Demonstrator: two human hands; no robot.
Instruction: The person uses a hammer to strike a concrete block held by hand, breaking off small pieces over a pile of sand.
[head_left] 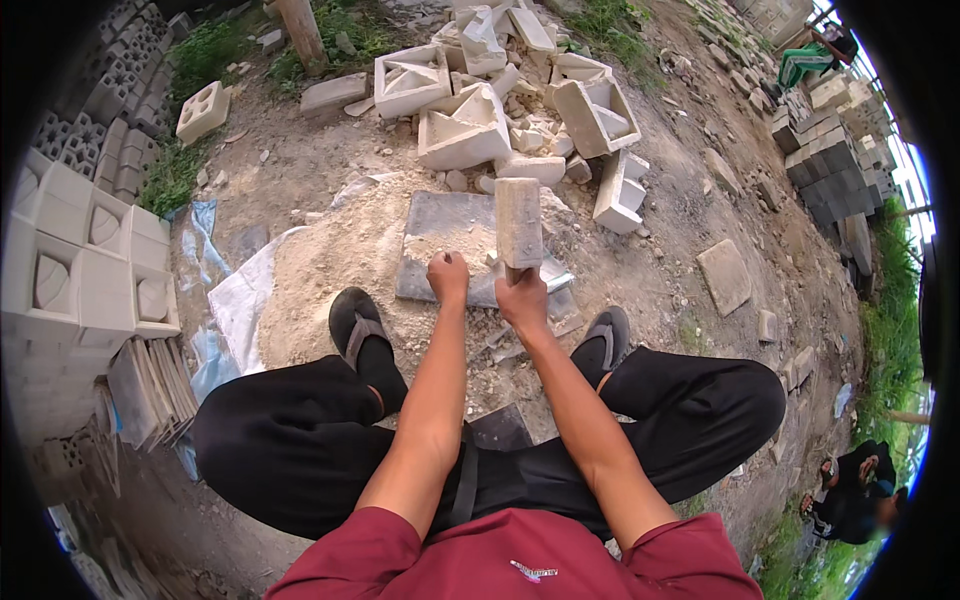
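My right hand (523, 300) grips the short handle of a mallet (518, 222), its long, pale, dusty block of a head raised in front of the knuckles. To its left, my left hand (448, 277) is closed in a fist over a flat grey slab (425, 222). Whatever that fist may hold is hidden. Pale powder and crumbs cover part of the slab, which lies on the ground between my feet. A thin bright-edged piece (557, 279) lies beside my right hand, partly covered; I cannot tell what it is.
Ahead lies a heap of broken cream blocks (464, 128). Sandy powder (310, 275) and a white sack (242, 303) are left of the slab. Moulded blocks (85, 255) stack up at far left, grey blocks (835, 170) at far right. Two people (815, 58) (862, 490) are off to the right.
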